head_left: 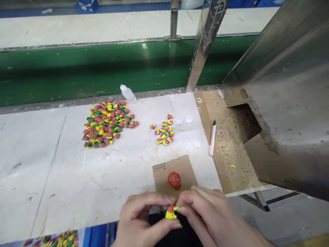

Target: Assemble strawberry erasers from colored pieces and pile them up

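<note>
Near the front edge of the table, my left hand (141, 216) pinches a small red, yellow and green figurine (170, 214) between thumb and fingers. Close against it from the right is my right hand (205, 211), its thumb and forefinger closed on a tiny yellow piece (175, 208) at the figurine's side. Whether that piece is joined to the figurine I cannot tell. Just beyond my hands, a red cap-like dish (174, 179) sits on a square of brown cardboard (161, 175).
A large pile of similar figurines (108, 123) lies left of a smaller group (164, 130). Behind stands a white squeeze bottle (128, 93). A pink pen (212, 139) and a yellow bit (232, 166) lie right, beside a metal hood (288, 103). More figurines (61, 240) show below the table.
</note>
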Motion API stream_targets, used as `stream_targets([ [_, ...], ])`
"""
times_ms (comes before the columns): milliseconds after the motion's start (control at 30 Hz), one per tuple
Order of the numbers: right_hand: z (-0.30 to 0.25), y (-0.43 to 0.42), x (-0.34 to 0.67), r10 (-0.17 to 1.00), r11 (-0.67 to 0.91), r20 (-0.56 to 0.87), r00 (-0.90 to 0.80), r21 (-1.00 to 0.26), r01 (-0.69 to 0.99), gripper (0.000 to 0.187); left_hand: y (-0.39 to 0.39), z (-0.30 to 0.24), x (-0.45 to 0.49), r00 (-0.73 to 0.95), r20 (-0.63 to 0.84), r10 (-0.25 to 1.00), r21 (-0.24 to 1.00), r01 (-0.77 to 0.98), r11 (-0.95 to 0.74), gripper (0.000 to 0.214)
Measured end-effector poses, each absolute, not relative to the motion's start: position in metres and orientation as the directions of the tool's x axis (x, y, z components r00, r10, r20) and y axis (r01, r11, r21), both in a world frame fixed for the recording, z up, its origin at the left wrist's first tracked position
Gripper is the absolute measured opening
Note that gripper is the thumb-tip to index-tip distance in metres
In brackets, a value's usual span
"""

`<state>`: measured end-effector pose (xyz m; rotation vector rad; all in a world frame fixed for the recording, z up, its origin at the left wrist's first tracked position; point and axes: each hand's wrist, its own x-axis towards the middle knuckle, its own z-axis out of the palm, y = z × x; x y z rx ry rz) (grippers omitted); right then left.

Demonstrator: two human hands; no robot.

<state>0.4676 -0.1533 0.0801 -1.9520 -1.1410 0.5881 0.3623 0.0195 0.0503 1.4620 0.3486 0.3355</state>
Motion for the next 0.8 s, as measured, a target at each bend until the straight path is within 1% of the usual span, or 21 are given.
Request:
stream_targets([
  [233, 0.082, -0.155, 0.472, 0.868, -0.292, -0.031, 0.495, -0.84, 0.458, 0.018, 0.016, 0.043, 0.359, 0.913, -0.101, 0.394, 0.962, -0.011, 0.272, 0.043],
  [367, 0.082, -0.156, 0.472, 0.869, -0.29, -0.031, 0.494, -0.84, 0.458, 0.019, 0.016, 0.036, 0.355, 0.916, -0.094, 0.389, 0.949, -0.036, 0.315, 0.042],
  [633, 0.09, -0.157, 0.472, 0.892, -0.298, -0.015, 0.451, -0.77, 0.564, 0.03, 0.014, 0.038, 0.355, 0.915, -0.114, 0.386, 0.947, -0.018, 0.322, 0.044],
  [700, 0.092, -0.156, 0.475, 0.906, -0.277, -0.001, 0.424, -0.759, 0.589, 0.031, 0.015, 0.041, 0.356, 0.916, -0.12, 0.382, 0.955, 0.001, 0.297, 0.044],
  [800, 0.094, -0.155, 0.481, 0.927, -0.253, -0.007, 0.374, -0.749, 0.612, 0.033, 0.016, 0.043, 0.358, 0.918, -0.089, 0.386, 0.976, 0.002, 0.218, 0.046],
])
